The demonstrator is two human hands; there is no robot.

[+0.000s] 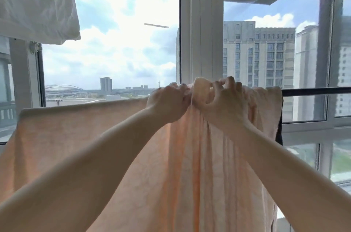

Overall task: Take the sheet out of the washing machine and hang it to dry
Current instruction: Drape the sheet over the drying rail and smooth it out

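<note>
Both hands gripped a bunched fold of the pale peach cotton sheet [117,136] at the top of a dark horizontal drying rail [313,91].

High to the left of the fingers hung a crumpled white cloth [38,4], well apart from them. Left of the fingers the peach sheet lay spread flat along its top edge and hung down below. The left hand [169,102] had its fingers curled tight round the gathered fabric. Touching it on the right, the right hand [226,100] pinched a raised fold between curled fingers and thumb, with pleats of the sheet falling straight below the knuckles. Right of the fingers the sheet's edge ended, a dark cloth edge [279,127] showed just behind it, and the bare rail ran on before the white-framed window [201,23].
</note>
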